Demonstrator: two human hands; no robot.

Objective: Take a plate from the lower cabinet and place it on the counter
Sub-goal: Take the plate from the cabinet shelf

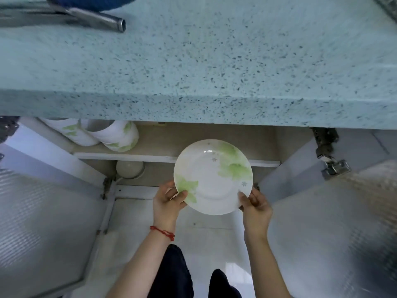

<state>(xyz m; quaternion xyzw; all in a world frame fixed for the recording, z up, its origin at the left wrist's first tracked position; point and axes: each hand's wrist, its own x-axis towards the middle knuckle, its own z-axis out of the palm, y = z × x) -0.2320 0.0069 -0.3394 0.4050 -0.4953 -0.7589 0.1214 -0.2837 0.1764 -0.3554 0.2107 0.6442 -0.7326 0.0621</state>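
Observation:
A white plate (211,176) with green leaf prints is held in the air in front of the open lower cabinet (225,138), below the counter's front edge. My left hand (168,200) grips its lower left rim, thumb on top. My right hand (254,204) grips its lower right rim. The speckled pale-blue counter (193,67) spans the upper half of the view.
Both cabinet doors stand open, the left door (43,211) and the right door (335,222) flanking my arms. Stacked white bowls (111,134) sit on the upper shelf, a round bowl (130,168) below. A metal handle (94,19) lies on the counter's far left.

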